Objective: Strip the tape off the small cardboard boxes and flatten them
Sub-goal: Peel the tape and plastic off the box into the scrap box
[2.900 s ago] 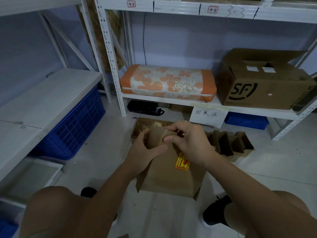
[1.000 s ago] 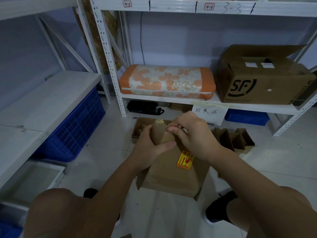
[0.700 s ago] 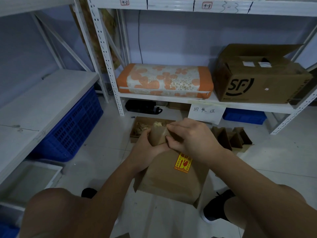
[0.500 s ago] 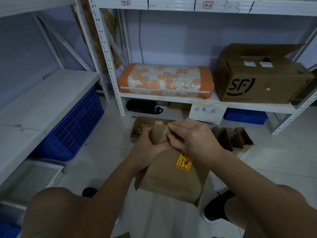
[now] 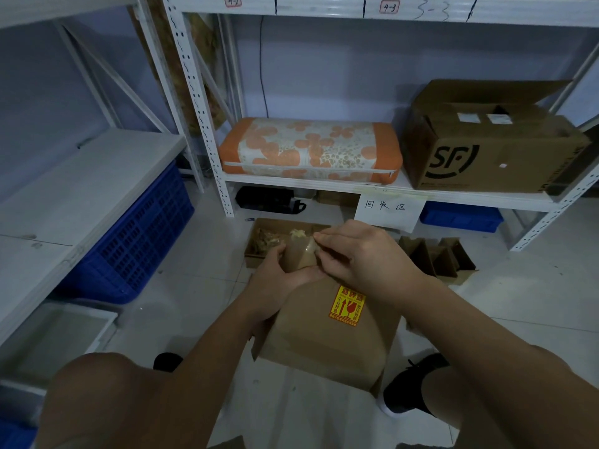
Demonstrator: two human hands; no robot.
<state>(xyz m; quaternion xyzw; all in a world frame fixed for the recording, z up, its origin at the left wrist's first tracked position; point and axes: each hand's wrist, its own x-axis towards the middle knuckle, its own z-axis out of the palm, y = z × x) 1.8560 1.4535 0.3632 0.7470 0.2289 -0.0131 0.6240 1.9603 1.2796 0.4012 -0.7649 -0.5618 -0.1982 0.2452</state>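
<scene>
Red-and-yellow fragile sticker (image 5: pixel 347 306) on the small cardboard box (image 5: pixel 327 335), Chinese characters too small to read. "SF" printed on the large carton (image 5: pixel 492 150) on the shelf; handwritten paper sign (image 5: pixel 387 210) reading "回收区"; rack tags "4-3" and "3-3" above. Box held over the floor between the knees, long axis running away from the body, far end raised. Left hand (image 5: pixel 275 280) gripping that far end, thumb across it. Right hand (image 5: pixel 359 257) pinching glossy tape (image 5: pixel 306 249) at the top edge.

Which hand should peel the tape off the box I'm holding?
Probably the right hand: its fingertips already pinch at the tape on the box top, while the left hand grips and steadies it.
</scene>
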